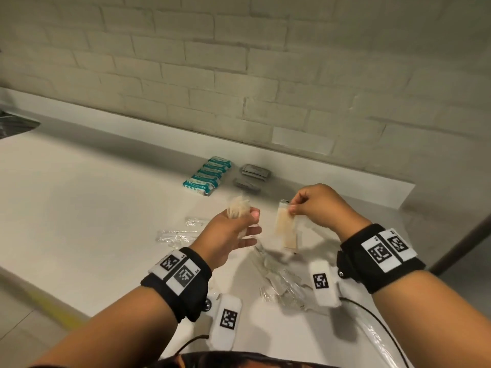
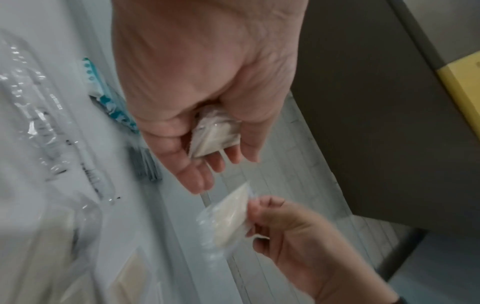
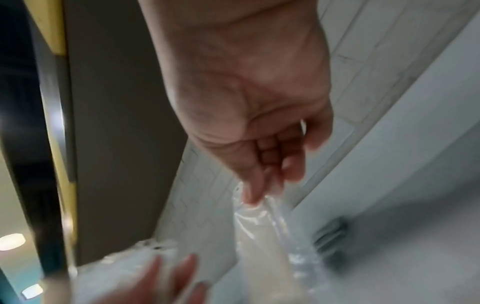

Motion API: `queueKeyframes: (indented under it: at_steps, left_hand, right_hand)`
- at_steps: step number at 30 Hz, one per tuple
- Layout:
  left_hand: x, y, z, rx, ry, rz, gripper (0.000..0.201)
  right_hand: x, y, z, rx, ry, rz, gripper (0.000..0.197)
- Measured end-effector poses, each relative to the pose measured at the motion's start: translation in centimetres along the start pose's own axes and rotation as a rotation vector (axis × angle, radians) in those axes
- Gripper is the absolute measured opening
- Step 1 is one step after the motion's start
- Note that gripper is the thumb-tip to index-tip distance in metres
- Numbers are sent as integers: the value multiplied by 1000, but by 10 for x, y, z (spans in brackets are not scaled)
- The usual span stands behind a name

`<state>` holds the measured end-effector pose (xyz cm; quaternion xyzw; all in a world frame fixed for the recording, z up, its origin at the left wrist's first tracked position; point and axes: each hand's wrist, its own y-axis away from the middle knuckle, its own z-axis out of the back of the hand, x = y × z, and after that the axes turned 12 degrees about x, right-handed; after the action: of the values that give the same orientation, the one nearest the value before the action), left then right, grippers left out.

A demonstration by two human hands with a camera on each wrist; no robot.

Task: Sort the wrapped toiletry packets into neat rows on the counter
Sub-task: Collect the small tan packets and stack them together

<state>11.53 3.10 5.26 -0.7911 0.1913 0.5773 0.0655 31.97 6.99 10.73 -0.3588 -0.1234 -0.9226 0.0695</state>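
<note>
Both your hands hold clear-wrapped packets above the counter (image 1: 79,197)

Your left hand (image 1: 228,235) grips a crumpled packet (image 1: 238,207); your right hand (image 1: 316,205) pinches a long beige packet (image 1: 287,229), teal packets (image 1: 207,176) in a row beyond

Teal-and-white packets (image 1: 206,177) are lying in a neat row near the wall on the bench (image 1: 93,197), with grey packets (image 1: 252,176) just beside them. Clear-wrapped packets (image 1: 281,282) are lying loose at the near edge; two beige ones are being held up.
</note>
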Motion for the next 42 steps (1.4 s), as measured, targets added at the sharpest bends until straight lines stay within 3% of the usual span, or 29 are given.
queueKeyframes:
  at_steps: [2, 6, 8, 15, 20, 23, 26, 29, 31, 34, 36, 39, 42]
  left_hand:
    - [4, -1, 5, -29, 74, 63, 27]
    - [10, 0, 14, -32, 314, 155, 13]
    - [14, 1, 17, -3, 372, 167, 20]
    - [21, 4, 25, -51, 301, 154, 24]
    - [20, -1, 27, -87, 318, 118, 24]
    - [22, -7, 24, -135, 351, 80, 24]
    - [24, -14, 17, -161, 373, 39, 33]
    - [21, -16, 5, -104, 299, 17, 38]
    - [19, -17, -1, -110, 259, 16, 43]
    - [16, -13, -4, -125, 180, -5, 26]
    - [14, -10, -4, -100, 131, -35, 15]
    - [13, -8, -1, -170, 101, -58, 18]
    - [12, -7, 0, -196, -2, -60, 19]
  right_hand:
    - [-15, -12, 3, -24, 84, -81, 10]
    - [-41, -32, 0, 41, 240, -158, 12]
    - [-48, -42, -5, 77, 333, -184, 17]
    - [-74, -83, -21, 185, 431, -271, 22]
    - [-74, -90, -22, 70, 406, -234, 10]
    - [-50, -77, -21, 15, 258, -92, 9]
    - [-13, -47, -32, 165, -7, 60, 15]
    - [9, -25, -53, 284, -141, 129, 21]
    - [8, -22, -65, 203, -155, 136, 28]
    - [3, -18, -71, 108, -282, 123, 24]
    - [0, -14, -71, 115, -380, 106, 15]
    - [0, -9, -67, 173, -448, 83, 14]
    - [5, -8, -57, 128, -477, 108, 15]
